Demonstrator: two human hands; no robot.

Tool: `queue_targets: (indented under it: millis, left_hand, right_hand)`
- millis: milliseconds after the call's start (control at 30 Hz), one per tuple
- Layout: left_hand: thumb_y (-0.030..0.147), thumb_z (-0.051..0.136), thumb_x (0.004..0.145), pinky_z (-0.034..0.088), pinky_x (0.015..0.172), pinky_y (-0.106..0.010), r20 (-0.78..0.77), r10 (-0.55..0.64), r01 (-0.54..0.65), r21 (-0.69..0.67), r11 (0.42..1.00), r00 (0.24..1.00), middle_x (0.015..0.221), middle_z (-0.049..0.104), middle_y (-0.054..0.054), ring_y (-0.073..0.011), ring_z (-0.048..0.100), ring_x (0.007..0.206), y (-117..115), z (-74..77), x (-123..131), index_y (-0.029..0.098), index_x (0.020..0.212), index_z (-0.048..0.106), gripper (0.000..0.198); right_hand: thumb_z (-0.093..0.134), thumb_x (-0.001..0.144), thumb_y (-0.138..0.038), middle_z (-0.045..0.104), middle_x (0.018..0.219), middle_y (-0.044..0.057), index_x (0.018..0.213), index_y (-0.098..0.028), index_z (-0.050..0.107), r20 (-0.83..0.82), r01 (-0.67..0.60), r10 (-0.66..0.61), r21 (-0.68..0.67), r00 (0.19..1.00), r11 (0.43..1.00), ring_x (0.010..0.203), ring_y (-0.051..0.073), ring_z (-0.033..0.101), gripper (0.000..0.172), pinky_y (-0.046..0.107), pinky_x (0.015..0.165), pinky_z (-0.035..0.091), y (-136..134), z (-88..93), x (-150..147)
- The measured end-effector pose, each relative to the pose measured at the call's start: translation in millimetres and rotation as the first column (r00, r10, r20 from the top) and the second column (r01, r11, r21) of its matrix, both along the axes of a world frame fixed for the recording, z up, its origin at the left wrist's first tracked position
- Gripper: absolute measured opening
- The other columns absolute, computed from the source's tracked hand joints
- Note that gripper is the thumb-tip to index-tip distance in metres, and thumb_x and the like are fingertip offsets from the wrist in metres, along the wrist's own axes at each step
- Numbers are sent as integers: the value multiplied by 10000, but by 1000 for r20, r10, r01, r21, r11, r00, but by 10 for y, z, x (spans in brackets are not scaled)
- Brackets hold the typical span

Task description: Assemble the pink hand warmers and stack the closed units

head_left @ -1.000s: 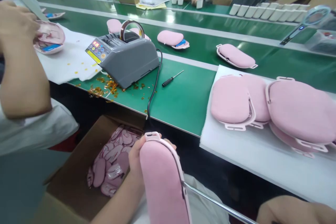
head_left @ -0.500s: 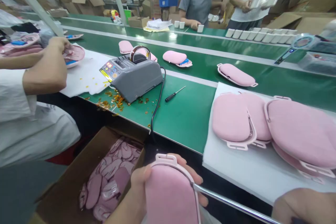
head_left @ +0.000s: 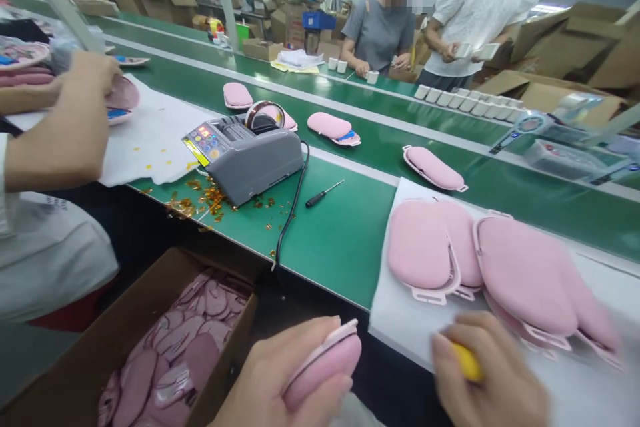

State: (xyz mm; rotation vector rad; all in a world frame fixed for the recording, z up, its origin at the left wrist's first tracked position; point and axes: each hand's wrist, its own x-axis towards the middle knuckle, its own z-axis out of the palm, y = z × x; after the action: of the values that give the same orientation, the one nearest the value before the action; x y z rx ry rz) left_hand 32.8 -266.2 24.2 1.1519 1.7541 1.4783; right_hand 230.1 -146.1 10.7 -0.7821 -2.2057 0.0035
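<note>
My left hand is at the bottom centre, fingers wrapped round a pink padded case with a pale plastic rim, seen edge-on. My right hand is at the bottom right, closed on a yellow-handled tool; it is blurred by motion. It hovers over the near edge of a white foam sheet. A pile of pink cases lies on that sheet just beyond my right hand.
A grey tape dispenser with its black cable, gold tape scraps and a small screwdriver sit on the green belt. A cardboard box of pink pieces stands at lower left. A co-worker's arm works at left; two people stand beyond.
The view has tilted up. The pink case in my left hand turned from flat-on to edge-on. My right hand rose into view with the yellow-handled tool over the foam sheet.
</note>
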Motion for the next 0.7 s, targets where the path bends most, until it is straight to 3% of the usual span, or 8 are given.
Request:
queue_targets:
  millis: [133,200,267,333,400,467,567,700]
  left_hand:
    - [227,748,669,546,647,-152,-140,-274,285,64,956,951,876,724,-52,-157,696,718,51,-55,-14,246,936,757,269]
    - [213,770,633,527,571,-134,-140,-330,334,9,942,934,800,698,-33,-127,674,631,45,-73,-17,221,901,751,268]
    - [226,811,579,523,568,-134,-116,-310,310,-24,951,944,763,702,-3,-119,668,609,13,-99,-1,218,890,724,324]
    - [250,850,530,531,596,-140,-85,-269,267,-31,963,960,776,720,13,-128,682,640,-19,-140,34,220,874,686,382]
    - [315,864,528,536,611,-151,-63,-232,233,3,972,971,804,715,5,-135,685,679,-32,-192,81,213,837,659,385]
    - [439,829,576,538,603,-169,-61,-238,242,55,969,969,794,678,-7,-133,665,676,-26,-247,126,201,806,643,380]
    - [465,687,749,550,638,-191,-110,-294,300,47,953,949,850,665,-23,-137,659,720,-39,-332,180,209,926,631,315]
    - [262,565,860,553,721,-170,-303,-244,265,29,964,921,970,700,-39,-135,686,829,-173,-424,280,210,1139,564,284]
  right_hand:
    - [560,902,-369,607,827,80,843,-200,610,149,97,-113,107,982,989,801,232,508,186,374,734,342,80,-315,-358]
    - [540,914,-383,644,878,77,902,-204,639,171,130,-145,98,974,987,852,244,532,205,384,757,320,124,-390,-411]
    - [526,927,-287,647,852,56,899,-202,637,66,111,-117,96,991,989,832,217,557,143,367,766,333,101,-375,-386]
    - [419,966,-247,633,876,58,925,-202,625,-156,74,-78,-26,985,997,835,198,576,215,343,756,378,-22,-313,-340]
    - [271,1005,-346,622,902,68,993,-201,619,-346,-44,-50,-258,937,965,829,193,586,377,319,696,419,-227,-260,-333]
    - [250,1000,-430,616,820,53,969,-199,632,-426,-202,-19,-467,905,861,734,177,574,448,295,599,416,-446,-261,-391]
    - [399,978,-325,570,636,5,764,-184,620,-436,-282,-4,-589,900,757,576,124,525,338,256,521,398,-634,-351,-524]
    - [373,992,-285,570,629,-9,699,-162,572,-317,-137,-29,-488,948,862,553,89,547,375,217,516,452,-520,-340,-405]
